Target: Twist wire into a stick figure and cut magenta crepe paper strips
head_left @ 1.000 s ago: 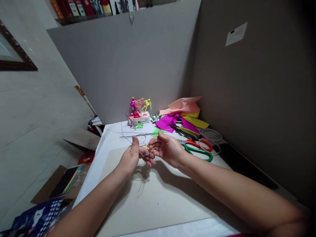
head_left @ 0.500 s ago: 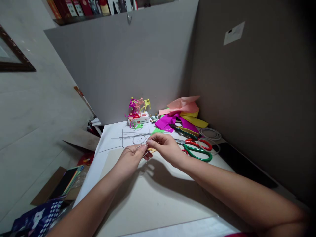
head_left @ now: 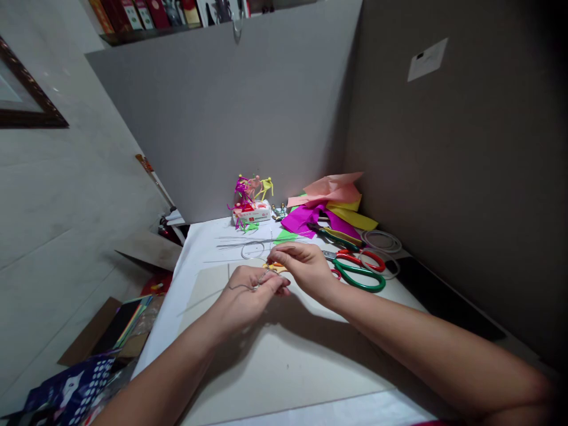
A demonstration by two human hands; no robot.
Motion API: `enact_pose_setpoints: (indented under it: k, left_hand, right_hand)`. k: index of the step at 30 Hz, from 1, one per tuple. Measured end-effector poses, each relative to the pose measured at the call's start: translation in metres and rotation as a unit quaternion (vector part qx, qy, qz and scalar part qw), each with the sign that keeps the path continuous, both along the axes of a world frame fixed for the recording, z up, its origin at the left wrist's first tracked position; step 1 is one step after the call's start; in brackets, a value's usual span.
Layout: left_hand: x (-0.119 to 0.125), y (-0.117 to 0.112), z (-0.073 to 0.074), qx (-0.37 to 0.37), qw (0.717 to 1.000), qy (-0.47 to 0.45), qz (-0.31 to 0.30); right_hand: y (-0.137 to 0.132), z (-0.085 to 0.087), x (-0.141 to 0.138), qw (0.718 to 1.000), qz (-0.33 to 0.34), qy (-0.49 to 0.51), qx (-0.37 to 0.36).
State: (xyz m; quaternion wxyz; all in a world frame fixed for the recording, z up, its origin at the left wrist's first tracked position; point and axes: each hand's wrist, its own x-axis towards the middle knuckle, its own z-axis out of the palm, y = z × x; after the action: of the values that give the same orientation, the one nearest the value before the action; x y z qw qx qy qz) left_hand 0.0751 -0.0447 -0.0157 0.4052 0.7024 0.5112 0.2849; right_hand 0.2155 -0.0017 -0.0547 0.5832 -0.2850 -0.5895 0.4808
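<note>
My left hand (head_left: 248,296) is closed, its fingertips pinching a thin twisted metal wire (head_left: 260,278) over the white table (head_left: 284,355). My right hand (head_left: 302,263) is also closed in a pinch on the same wire, just right of the left hand, with a small yellow-orange piece showing under its fingers. The two hands nearly touch. Loose wire strands and a wire loop (head_left: 251,248) lie on the table just beyond them.
Red and green scissors (head_left: 359,266) and pliers (head_left: 332,236) lie to the right, beside a white cable coil (head_left: 381,241). Coloured paper sheets (head_left: 328,204) and small wire figures on a box (head_left: 251,201) sit at the back. Grey partitions enclose the table. Cardboard and bags lie on the floor left.
The wire, which hung down between the hands, is now drawn up into the pinch. My left hand turned palm down and moved slightly toward me; the right stayed close by.
</note>
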Motion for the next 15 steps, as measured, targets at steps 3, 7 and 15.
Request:
enact_pose_setpoints:
  k: [3, 7, 15]
  left_hand:
    - [0.002, -0.002, -0.005, 0.045, 0.999, -0.004, -0.010]
    - [0.002, -0.002, -0.007, 0.122, 0.993, -0.006, -0.003]
    - [0.006, -0.002, -0.012, 0.139, 0.990, -0.026, -0.003]
  right_hand:
    - [-0.004, 0.003, -0.002, 0.998, 0.009, 0.012, -0.057]
    - [-0.006, 0.008, -0.004, 0.991, 0.039, 0.053, -0.120]
    - [-0.005, 0.008, -0.001, 0.963, 0.156, 0.146, -0.167]
